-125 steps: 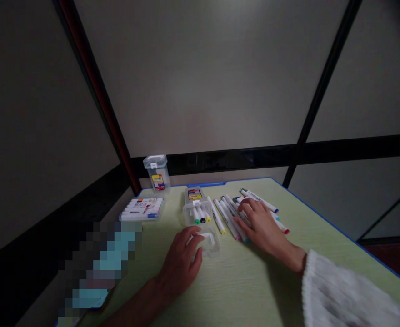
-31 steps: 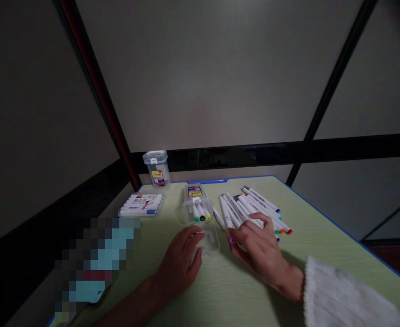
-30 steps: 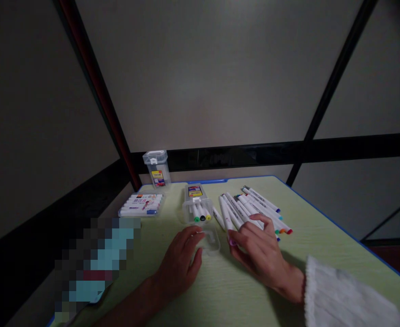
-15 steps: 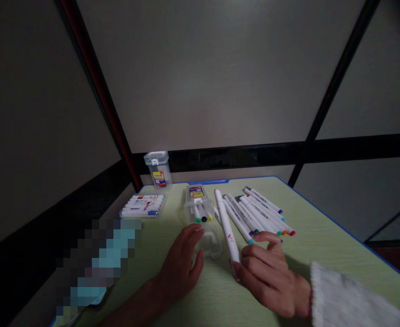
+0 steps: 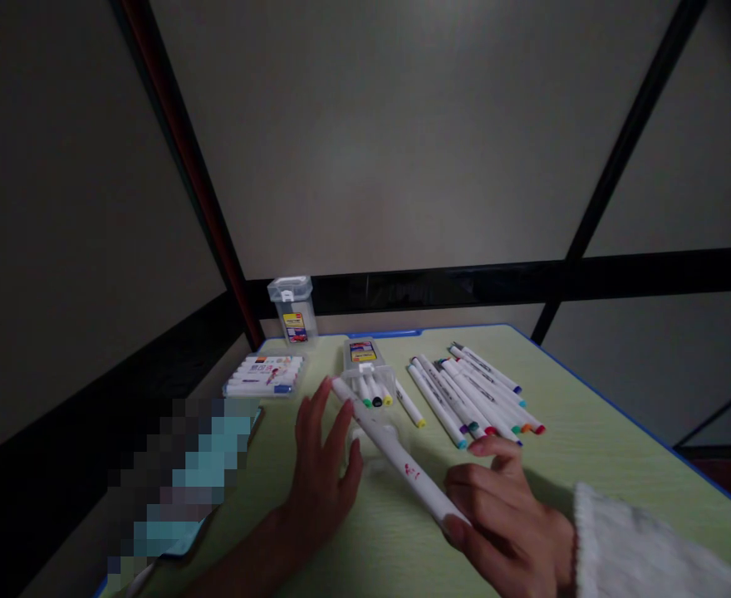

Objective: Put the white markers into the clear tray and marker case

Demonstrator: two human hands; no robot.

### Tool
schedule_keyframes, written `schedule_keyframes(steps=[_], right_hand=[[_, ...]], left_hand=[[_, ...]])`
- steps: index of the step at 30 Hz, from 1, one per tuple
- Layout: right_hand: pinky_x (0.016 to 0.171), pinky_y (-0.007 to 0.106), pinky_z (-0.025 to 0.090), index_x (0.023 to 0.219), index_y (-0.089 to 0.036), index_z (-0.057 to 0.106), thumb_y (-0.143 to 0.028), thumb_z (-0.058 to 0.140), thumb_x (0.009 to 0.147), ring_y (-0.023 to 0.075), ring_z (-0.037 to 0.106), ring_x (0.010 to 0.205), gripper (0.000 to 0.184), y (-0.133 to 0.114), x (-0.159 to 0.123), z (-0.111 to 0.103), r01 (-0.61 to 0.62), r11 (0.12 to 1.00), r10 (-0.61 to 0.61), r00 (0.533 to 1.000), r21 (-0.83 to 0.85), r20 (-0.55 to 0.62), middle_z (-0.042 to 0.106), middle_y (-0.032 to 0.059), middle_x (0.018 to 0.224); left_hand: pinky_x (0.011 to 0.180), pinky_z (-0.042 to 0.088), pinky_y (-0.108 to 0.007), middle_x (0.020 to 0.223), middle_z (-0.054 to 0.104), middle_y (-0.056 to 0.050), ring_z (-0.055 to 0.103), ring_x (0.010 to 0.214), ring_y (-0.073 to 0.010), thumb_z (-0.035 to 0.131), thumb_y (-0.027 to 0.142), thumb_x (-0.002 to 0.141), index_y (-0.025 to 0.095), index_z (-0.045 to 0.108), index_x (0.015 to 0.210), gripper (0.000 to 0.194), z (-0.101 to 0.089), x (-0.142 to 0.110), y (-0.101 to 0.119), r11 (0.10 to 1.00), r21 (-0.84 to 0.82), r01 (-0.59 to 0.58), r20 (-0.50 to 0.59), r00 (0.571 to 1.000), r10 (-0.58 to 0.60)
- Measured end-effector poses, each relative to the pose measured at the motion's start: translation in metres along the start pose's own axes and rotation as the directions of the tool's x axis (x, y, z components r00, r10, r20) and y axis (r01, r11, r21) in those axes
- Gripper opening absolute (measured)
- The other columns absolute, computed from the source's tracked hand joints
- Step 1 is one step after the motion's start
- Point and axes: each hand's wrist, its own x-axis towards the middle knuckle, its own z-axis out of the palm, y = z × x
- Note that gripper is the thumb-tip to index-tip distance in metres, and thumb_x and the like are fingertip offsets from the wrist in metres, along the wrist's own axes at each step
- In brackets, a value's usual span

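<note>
In my right hand [image 5: 496, 515] a white marker [image 5: 396, 457] with small red print is pinched near its lower end, slanting up to the left. Its pinkish far tip meets the fingertips of my left hand [image 5: 325, 465], whose fingers are spread with the thumb apart. Behind the marker lies a clear plastic case [image 5: 365, 359] on its side, its mouth facing me. Green, black and yellow ended markers stick out of that mouth. The case's clear lid [image 5: 375, 444] is partly hidden by the marker and my left hand. A yellow-ended marker [image 5: 410, 404] rests just right of the case.
Several loose markers [image 5: 474, 394] lie in a pile on the right of the pale green table [image 5: 590, 465]. At the back left stands a closed clear case [image 5: 294, 311]. A flat marker pack [image 5: 266, 375] is in front of it, with a blurred-out blue object [image 5: 209, 465] nearer.
The marker in my right hand has tipped from nearly upright to a leftward slant, its far tip now at my left fingers. My left hand has lifted and spread its fingers.
</note>
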Motion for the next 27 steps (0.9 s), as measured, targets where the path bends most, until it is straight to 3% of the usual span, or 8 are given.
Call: schedule_keyframes(steps=[1, 2, 5, 9, 10, 14, 27], right_hand=[[0.067, 0.036, 0.036, 0.066, -0.025, 0.046, -0.013, 0.039, 0.078, 0.0096, 0.046, 0.039, 0.018, 0.002, -0.003, 0.002, 0.018, 0.999, -0.017, 0.999, 0.027, -0.050, 0.054, -0.0083, 0.049], [0.068, 0.036, 0.036, 0.066, -0.024, 0.047, -0.014, 0.039, 0.078, 0.0094, 0.047, 0.040, 0.017, 0.004, -0.005, 0.004, 0.034, 0.998, -0.033, 0.999, 0.051, -0.028, 0.054, -0.0081, 0.050], [0.071, 0.036, 0.036, 0.065, -0.023, 0.046, -0.011, 0.037, 0.076, 0.0083, 0.046, 0.040, 0.019, 0.007, -0.010, 0.005, 0.067, 0.995, -0.065, 0.998, 0.072, -0.027, 0.053, -0.0078, 0.050], [0.070, 0.033, 0.038, 0.065, -0.022, 0.044, -0.005, 0.038, 0.072, 0.0072, 0.046, 0.041, 0.020, 0.005, -0.006, -0.001, 0.081, 0.996, -0.084, 0.992, 0.038, 0.095, 0.053, -0.0084, 0.050], [0.070, 0.032, 0.038, 0.063, -0.022, 0.043, -0.003, 0.039, 0.071, 0.0073, 0.047, 0.043, 0.021, 0.004, -0.003, -0.003, 0.072, 0.997, -0.074, 0.987, 0.016, 0.146, 0.055, -0.0083, 0.051], [0.065, 0.028, 0.040, 0.056, -0.020, 0.041, -0.002, 0.044, 0.069, 0.0077, 0.045, 0.044, 0.022, 0.006, 0.003, -0.001, 0.269, 0.963, -0.269, 0.958, 0.010, 0.101, 0.048, -0.0079, 0.042], [0.059, 0.028, 0.039, 0.051, -0.017, 0.047, -0.002, 0.049, 0.069, 0.0076, 0.036, 0.041, 0.023, 0.016, 0.006, 0.005, 0.446, 0.895, -0.446, 0.893, 0.010, 0.057, 0.043, -0.0063, 0.038]], left_hand=[[0.103, 0.023, -0.052, 0.144, 0.014, -0.009, 0.018, 0.131, -0.0275, 0.046, 0.007, 0.079, 0.028, 0.018, 0.134, 0.065, 0.000, 0.000, -0.001, 1.000, 0.010, -0.003, -0.001, 1.000, 0.003], [0.103, 0.023, -0.052, 0.143, 0.015, -0.009, 0.018, 0.131, -0.0278, 0.046, 0.007, 0.079, 0.028, 0.020, 0.133, 0.063, 0.000, 0.000, -0.002, 1.000, 0.013, -0.005, -0.001, 1.000, 0.005], [0.098, 0.033, -0.046, 0.134, 0.029, -0.010, 0.030, 0.124, -0.0257, 0.044, 0.008, 0.080, 0.026, 0.031, 0.126, 0.051, -0.001, -0.002, -0.005, 0.999, -0.035, 0.015, -0.001, 1.000, -0.015], [0.081, 0.045, -0.032, 0.107, 0.044, -0.008, 0.047, 0.099, -0.0183, 0.038, 0.006, 0.081, 0.021, 0.044, 0.112, 0.035, -0.001, -0.004, -0.008, 0.990, -0.139, 0.034, 0.034, 0.999, -0.030], [0.077, 0.046, -0.030, 0.102, 0.044, -0.008, 0.048, 0.094, -0.0175, 0.037, 0.006, 0.080, 0.020, 0.046, 0.108, 0.033, -0.002, -0.005, -0.008, 0.988, -0.152, 0.034, 0.047, 0.999, -0.028], [0.065, 0.046, -0.026, 0.089, 0.043, -0.006, 0.047, 0.081, -0.0163, 0.036, 0.003, 0.075, 0.017, 0.050, 0.098, 0.030, -0.005, -0.003, -0.005, 0.984, -0.178, 0.008, 0.049, 0.999, 0.000], [0.061, 0.040, -0.027, 0.080, 0.043, -0.004, 0.043, 0.074, -0.0161, 0.039, 0.004, 0.073, 0.015, 0.052, 0.083, 0.020, -0.007, 0.000, -0.004, 0.985, -0.171, 0.005, 0.017, 1.000, -0.003]])
